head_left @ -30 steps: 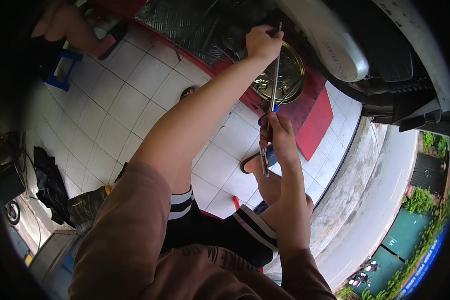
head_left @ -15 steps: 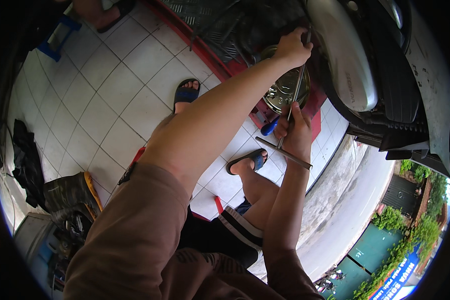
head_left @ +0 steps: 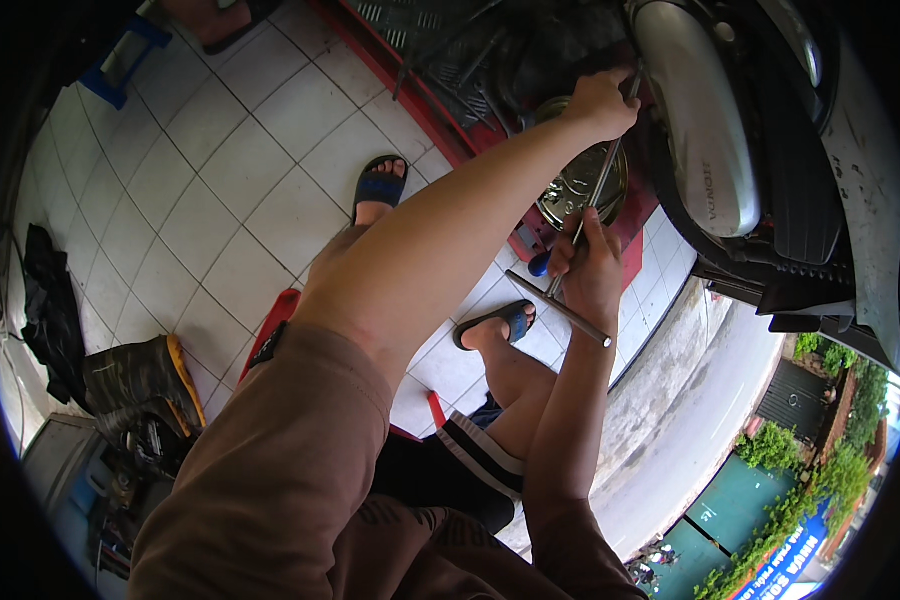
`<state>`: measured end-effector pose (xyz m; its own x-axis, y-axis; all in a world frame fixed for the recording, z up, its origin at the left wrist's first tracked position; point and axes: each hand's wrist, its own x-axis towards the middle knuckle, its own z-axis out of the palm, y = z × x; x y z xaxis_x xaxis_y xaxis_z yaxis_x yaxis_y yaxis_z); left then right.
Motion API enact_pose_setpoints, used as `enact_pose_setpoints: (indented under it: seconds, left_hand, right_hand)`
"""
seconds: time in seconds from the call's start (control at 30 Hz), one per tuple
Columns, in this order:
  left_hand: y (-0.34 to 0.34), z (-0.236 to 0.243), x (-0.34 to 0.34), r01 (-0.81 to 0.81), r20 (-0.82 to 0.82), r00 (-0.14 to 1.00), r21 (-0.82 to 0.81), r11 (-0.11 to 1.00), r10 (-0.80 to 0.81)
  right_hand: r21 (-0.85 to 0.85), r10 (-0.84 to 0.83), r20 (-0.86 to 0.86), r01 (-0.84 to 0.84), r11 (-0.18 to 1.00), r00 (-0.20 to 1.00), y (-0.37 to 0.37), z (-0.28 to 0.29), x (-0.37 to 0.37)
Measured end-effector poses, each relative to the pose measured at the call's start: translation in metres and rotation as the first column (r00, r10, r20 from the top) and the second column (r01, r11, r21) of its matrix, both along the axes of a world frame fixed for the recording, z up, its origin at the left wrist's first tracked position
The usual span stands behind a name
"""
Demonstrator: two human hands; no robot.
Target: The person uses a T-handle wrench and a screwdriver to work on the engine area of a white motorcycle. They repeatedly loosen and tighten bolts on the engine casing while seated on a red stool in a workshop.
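Observation:
A long metal T-handle wrench point(head_left: 603, 178) runs from the motorbike's underside down toward me, its crossbar point(head_left: 582, 325) lying over my right wrist. My left hand point(head_left: 606, 104) is closed round the upper shaft, close to the silver engine cover point(head_left: 708, 130). Lower down, my right hand point(head_left: 592, 262) is closed round the shaft just above the crossbar. The wrench's far tip is hidden in the dark beside the engine. Behind the shaft, a round metal pan point(head_left: 573, 190) with a shiny inside sits on the red lift platform point(head_left: 537, 232), partly covered by my left forearm.
A blue-handled tool point(head_left: 539, 264) shows near my right hand. White floor tiles point(head_left: 230, 190) spread to the left, with a camouflage boot point(head_left: 140, 380), a black cloth point(head_left: 52, 310) and a blue stool point(head_left: 120, 65). Another person's foot point(head_left: 220, 25) is at the top left.
The wrench's crossbar has turned slightly, its near end shifting left and down. Both hands keep hold of the shaft. The whole view has shifted a little.

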<state>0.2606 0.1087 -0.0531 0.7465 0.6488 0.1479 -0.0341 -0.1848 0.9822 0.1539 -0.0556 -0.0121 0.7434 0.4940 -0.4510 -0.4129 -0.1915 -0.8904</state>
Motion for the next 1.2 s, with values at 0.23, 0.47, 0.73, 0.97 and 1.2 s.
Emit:
enact_pose_setpoints:
  seconds: [0.23, 0.47, 0.73, 0.97, 1.2]
  left_hand:
    - [0.003, 0.012, -0.003, 0.041, -0.025, 0.999, 0.005, 0.999, -0.041]
    - [0.018, 0.025, 0.002, 0.084, -0.03, 0.995, -0.339, 0.937, -0.099]
    - [0.036, 0.021, -0.007, 0.072, -0.146, 0.98, -0.364, 0.929, -0.133]
    - [0.086, 0.051, -0.162, -0.112, -0.569, 0.811, 0.08, 0.99, 0.138]
    - [0.065, 0.058, -0.286, -0.158, -0.389, 0.911, -0.636, 0.755, -0.136]
  right_hand:
    - [0.025, -0.013, -0.016, 0.013, 1.0, 1.0, 0.001, 0.004, 0.001]
    - [0.172, 0.278, 0.005, -0.275, 0.946, 0.961, 0.013, 0.007, -0.019]
    - [0.302, 0.327, -0.052, -0.297, 0.906, 0.944, 0.041, 0.003, -0.031]
    - [0.427, 0.353, -0.08, -0.288, 0.857, 0.932, 0.085, 0.026, -0.029]
    - [0.437, 0.407, -0.11, -0.324, 0.839, 0.907, 0.102, 0.037, -0.032]
